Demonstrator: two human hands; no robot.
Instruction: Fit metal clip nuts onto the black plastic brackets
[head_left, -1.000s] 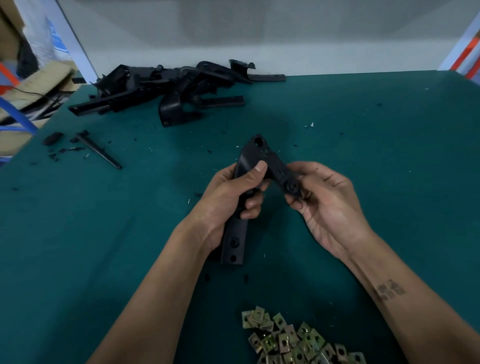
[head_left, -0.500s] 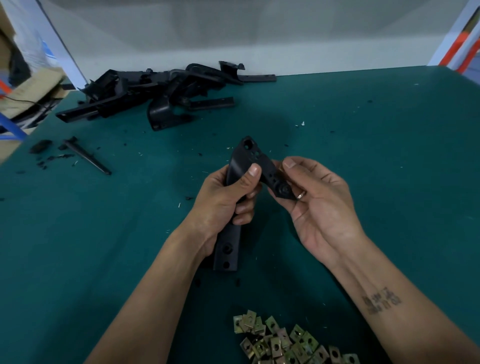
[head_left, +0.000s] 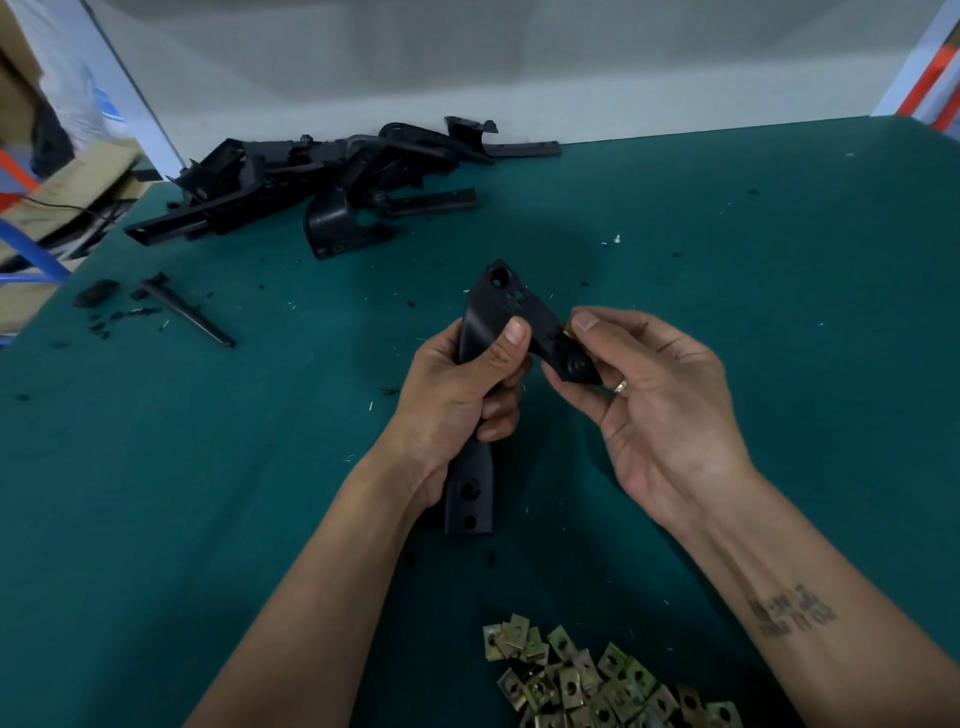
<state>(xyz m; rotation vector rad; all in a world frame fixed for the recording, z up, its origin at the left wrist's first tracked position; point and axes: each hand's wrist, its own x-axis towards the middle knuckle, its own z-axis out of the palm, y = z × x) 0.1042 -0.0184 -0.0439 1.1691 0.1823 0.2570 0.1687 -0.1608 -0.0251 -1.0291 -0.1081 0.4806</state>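
Note:
A long black plastic bracket (head_left: 496, 306) with a bent, holed upper end is held above the green table. My left hand (head_left: 462, 395) grips its middle, thumb across the front. My right hand (head_left: 660, 400) pinches a small metal clip nut (head_left: 567, 329) between thumb and fingers at the edge of the bracket's side tab (head_left: 571, 364); only a sliver of the nut shows. The bracket's lower end (head_left: 469, 501) with two holes pokes out below my left palm.
A heap of loose brass-coloured clip nuts (head_left: 587, 680) lies at the near edge. A pile of black brackets (head_left: 332, 187) sits at the back left. A thin black strip (head_left: 189, 312) and plastic crumbs lie left. Cardboard boxes (head_left: 57, 182) stand beyond the table's left edge.
My right thumb has shifted up from the tab's underside to its upper edge, bringing the clip nut against it. The bracket stays in my left hand, tilted slightly more upright.

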